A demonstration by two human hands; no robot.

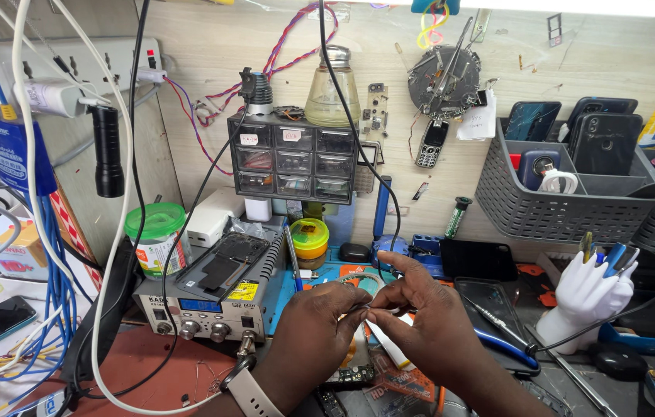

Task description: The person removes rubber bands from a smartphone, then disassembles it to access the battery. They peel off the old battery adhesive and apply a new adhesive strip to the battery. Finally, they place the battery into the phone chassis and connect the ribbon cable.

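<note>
A single head-worn camera looks down and forward, close above both hands' fingers point(378, 305), toward the workbench's back wall point(598, 62) beyond them.

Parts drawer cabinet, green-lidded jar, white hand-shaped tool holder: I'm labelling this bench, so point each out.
Parts drawer cabinet point(293, 161), head view, middle drawer front.
Green-lidded jar point(155, 221), head view, on its green lid.
White hand-shaped tool holder point(584, 297), head view, on its palm.

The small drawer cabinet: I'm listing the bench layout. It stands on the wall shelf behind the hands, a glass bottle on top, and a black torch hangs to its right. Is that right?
Not quite. In the head view the black torch hangs to the left of the small drawer cabinet, under the power strip, not to its right. The glass bottle does stand on top, and the cabinet is behind both hands.
</note>
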